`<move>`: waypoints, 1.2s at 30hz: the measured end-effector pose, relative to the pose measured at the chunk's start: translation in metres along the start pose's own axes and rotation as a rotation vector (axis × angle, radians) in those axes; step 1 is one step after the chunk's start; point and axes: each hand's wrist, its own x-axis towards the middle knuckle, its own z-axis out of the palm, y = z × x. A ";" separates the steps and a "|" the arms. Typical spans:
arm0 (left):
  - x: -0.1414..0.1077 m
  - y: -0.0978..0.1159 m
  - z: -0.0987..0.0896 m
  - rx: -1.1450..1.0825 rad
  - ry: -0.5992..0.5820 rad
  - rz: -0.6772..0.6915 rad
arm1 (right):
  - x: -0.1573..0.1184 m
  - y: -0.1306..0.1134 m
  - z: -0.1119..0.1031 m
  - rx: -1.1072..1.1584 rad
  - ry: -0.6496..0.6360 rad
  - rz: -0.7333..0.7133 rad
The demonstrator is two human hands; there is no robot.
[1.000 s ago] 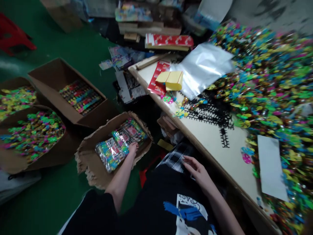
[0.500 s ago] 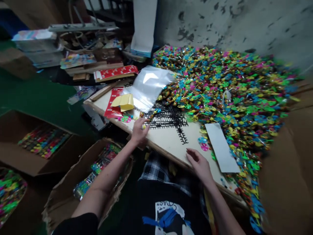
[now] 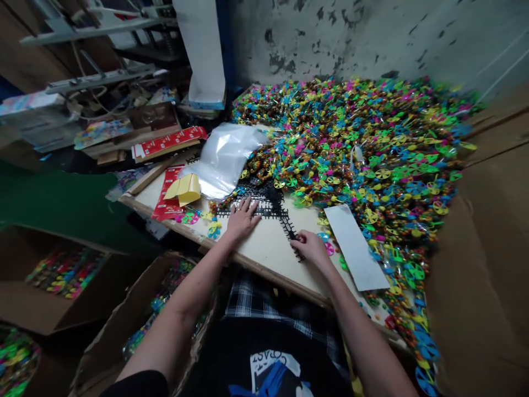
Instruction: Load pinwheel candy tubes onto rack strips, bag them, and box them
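In the head view, your right hand [image 3: 312, 249] pinches the black toothed strip [image 3: 288, 225] near its end. Left of that grip, your left hand [image 3: 242, 223] lies spread, grasping nothing, by more strips [image 3: 270, 194]; ease the teeth apart gently.

The black strips [image 3: 270, 213], thin and edged with short teeth like ladder rungs, lie flat and overlapping on the pale surface [image 3: 264, 245], bunched thickest beside the heap of coloured toys [image 3: 351, 149]. The left hand [image 3: 242, 221] spreads its fingers over their near rows. One toothed length [image 3: 286, 221] slants out toward the wearer, its near end pinched in the fingers of the right hand [image 3: 313, 249].
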 end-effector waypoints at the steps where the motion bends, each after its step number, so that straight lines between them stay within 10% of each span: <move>1: 0.003 -0.006 -0.001 -0.008 0.011 0.008 | -0.006 0.007 -0.006 0.065 -0.033 -0.028; 7: 0.013 -0.004 -0.008 -0.258 0.119 -0.020 | -0.037 0.025 -0.024 0.464 -0.078 -0.090; 15: 0.008 0.081 -0.028 -1.622 0.072 -0.244 | -0.050 0.008 -0.001 0.680 -0.184 -0.098; 24: 0.016 0.114 -0.035 -1.668 0.212 -0.377 | -0.053 0.005 -0.010 0.457 -0.337 -0.114; 31: 0.015 0.113 -0.030 -1.593 0.022 -0.409 | -0.043 0.060 -0.054 -0.179 0.502 0.058; 36: 0.014 0.124 -0.024 -1.572 -0.079 -0.458 | -0.045 0.088 -0.068 -0.338 0.591 0.192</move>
